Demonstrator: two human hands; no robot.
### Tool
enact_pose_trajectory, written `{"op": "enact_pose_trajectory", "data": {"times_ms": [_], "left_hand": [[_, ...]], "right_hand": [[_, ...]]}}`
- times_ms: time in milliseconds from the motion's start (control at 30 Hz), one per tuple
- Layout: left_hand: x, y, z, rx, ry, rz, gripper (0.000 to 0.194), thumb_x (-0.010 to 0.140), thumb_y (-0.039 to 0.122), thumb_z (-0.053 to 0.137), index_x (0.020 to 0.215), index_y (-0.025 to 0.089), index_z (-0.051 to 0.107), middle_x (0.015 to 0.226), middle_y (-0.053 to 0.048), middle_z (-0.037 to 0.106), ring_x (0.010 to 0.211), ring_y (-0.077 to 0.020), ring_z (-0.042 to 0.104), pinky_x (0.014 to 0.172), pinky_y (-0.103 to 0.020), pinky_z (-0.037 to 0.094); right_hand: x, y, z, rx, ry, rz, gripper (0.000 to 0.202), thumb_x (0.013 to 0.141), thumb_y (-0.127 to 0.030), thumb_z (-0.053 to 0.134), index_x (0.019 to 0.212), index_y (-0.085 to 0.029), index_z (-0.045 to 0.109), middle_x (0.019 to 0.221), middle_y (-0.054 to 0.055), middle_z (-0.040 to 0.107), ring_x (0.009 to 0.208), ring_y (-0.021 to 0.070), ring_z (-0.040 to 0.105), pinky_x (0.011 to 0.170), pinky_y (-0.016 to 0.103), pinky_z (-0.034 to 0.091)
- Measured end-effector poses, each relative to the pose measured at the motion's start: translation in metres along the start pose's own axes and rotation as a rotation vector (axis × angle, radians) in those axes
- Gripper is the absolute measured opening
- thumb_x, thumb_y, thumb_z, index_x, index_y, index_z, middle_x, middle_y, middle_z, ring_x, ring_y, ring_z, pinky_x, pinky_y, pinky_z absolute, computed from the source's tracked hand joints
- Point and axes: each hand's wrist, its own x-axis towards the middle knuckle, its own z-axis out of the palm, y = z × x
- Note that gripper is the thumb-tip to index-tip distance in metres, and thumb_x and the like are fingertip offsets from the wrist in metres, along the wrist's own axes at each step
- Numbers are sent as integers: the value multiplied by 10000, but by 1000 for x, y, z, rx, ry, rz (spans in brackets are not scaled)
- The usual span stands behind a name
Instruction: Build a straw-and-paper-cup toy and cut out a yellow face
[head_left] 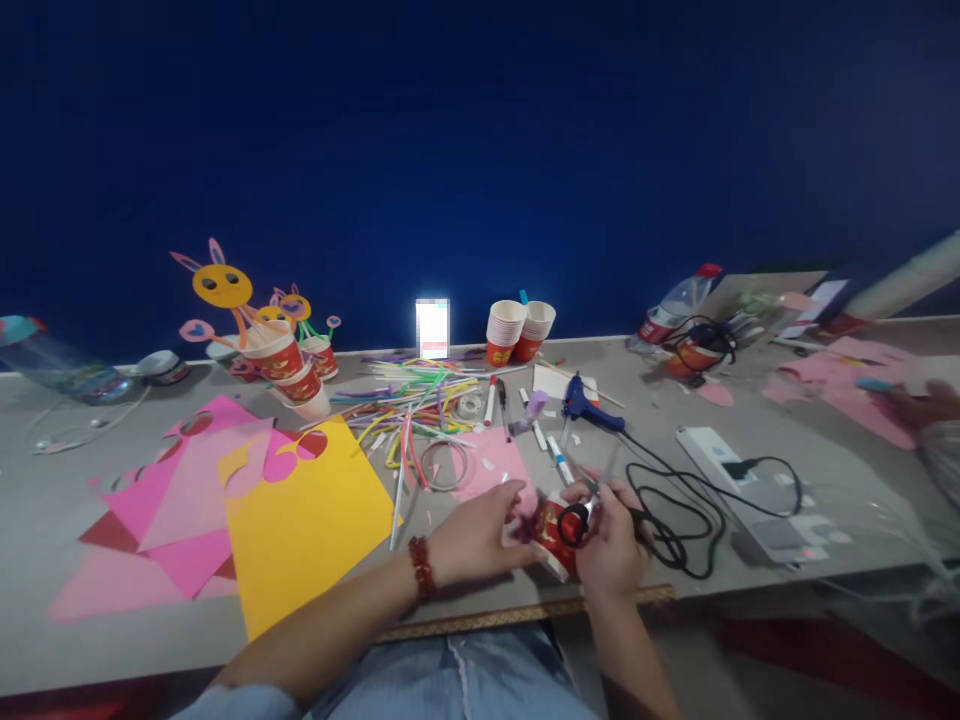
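Note:
A red paper cup [553,538] lies tilted between my hands near the table's front edge. My left hand [487,535], with a red bead bracelet at its wrist, is curved at the cup's left side, its fingers apart and touching or very near it. Black-handled scissors [574,524] are in my right hand [613,540], whose fingers are closed round them beside the cup. Behind the cup lies a pink paper sheet [491,462]. Something pink and purple by my left fingertips is blurred.
A blue glue gun [589,405] with a black cable lies behind my right hand. Stacked cups [504,330], pipe cleaners [435,400] and decorated cups [274,352] stand or lie farther back. Yellow paper [300,530] is left, a power strip [739,495] right. Another person's hand [926,405] is far right.

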Motion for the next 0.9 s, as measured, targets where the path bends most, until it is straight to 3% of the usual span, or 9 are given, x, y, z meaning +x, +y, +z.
{"op": "enact_pose_trajectory", "data": {"times_ms": [67,133,233,333,467,567,700,800,900], "left_hand": [[9,6,19,-25,-40,-33,932,686,579,775,1443,200,384,1180,-148,690,993,-331,690,797,-417,545],[14,9,32,5,-25,-34,978,659,531,800,1459,184,356,1227,-179,666,1063,-374,661,822,-445,534],[13,8,35,-86,-9,-67,933,685,379,780,1472,177,322,1200,-178,666,1027,-353,669,819,-436,533],[-2,1,18,-440,33,-109,862,762,309,706,1494,231,258,1192,-133,649,957,-264,680,802,-374,540],[-33,-10,-11,-753,120,-61,849,816,351,700,1513,276,221,1306,-133,581,1116,-280,620,921,-419,507],[-52,-16,-21,-838,160,0,879,830,365,719,1535,315,196,1432,-131,500,1259,-312,533,1029,-465,441],[-64,-20,-27,-996,178,81,900,820,378,739,1549,325,215,1526,-127,409,1344,-350,449,1071,-478,405],[-66,-20,-33,-991,213,50,843,818,351,749,1529,286,301,1431,-128,520,1237,-323,541,1035,-441,435],[-65,-19,-38,-945,366,-48,722,802,304,770,1447,260,446,1320,-104,617,1164,-284,594,988,-366,469]], "right_hand": [[0,-3,2,59,-28,-5,188,805,-349,636,855,-177,694,575,-14,674,617,160,672,579,245,525],[2,-8,4,107,-73,27,170,797,-342,630,843,-193,697,555,-17,660,739,194,714,677,282,560],[6,-18,1,156,-130,103,187,782,-370,645,855,-204,687,538,-17,632,732,216,721,512,250,523],[11,-30,-7,169,-190,153,222,766,-405,679,854,-201,688,543,-4,622,636,210,693,325,182,340],[9,-34,-1,214,-350,307,211,733,-385,731,809,-189,717,608,17,668,530,148,611,399,199,444],[-2,-26,18,191,-515,449,269,798,-414,706,926,-178,732,577,10,648,469,123,558,381,181,428],[-21,-16,42,133,-643,458,310,849,-451,676,982,-172,711,564,4,652,394,110,518,336,173,389],[-28,-12,49,65,-688,445,309,875,-466,662,983,-178,694,575,5,667,391,107,536,343,169,389],[-30,-12,52,46,-759,429,324,891,-474,654,990,-167,685,592,21,686,435,110,568,386,168,423]]}}
